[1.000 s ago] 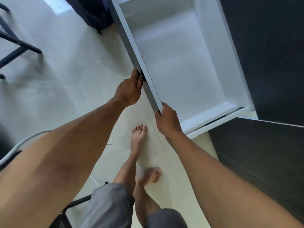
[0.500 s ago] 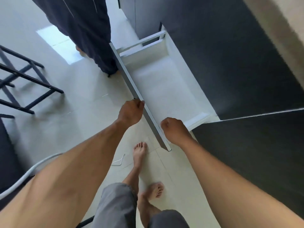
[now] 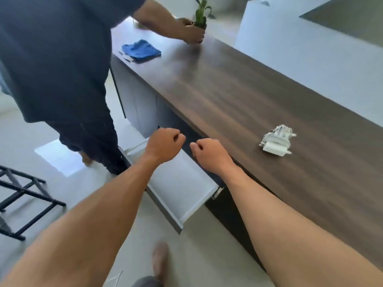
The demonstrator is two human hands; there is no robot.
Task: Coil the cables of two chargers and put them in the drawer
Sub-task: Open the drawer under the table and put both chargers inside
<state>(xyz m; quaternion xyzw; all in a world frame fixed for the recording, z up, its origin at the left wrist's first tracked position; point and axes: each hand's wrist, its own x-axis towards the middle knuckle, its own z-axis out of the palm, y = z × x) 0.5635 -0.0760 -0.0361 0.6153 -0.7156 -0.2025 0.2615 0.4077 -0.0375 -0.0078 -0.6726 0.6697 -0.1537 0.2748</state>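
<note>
In the head view the left hand [image 3: 163, 145] and right hand [image 3: 209, 155] hovered as empty curled fists over the open white drawer [image 3: 182, 183], while the coiled white chargers [image 3: 276, 141] lay on the dark table [image 3: 228, 90].

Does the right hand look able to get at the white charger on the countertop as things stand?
Probably yes: the right hand holds nothing, and only bare countertop lies between it and the coiled charger to its right; nothing stands in the way.
</note>
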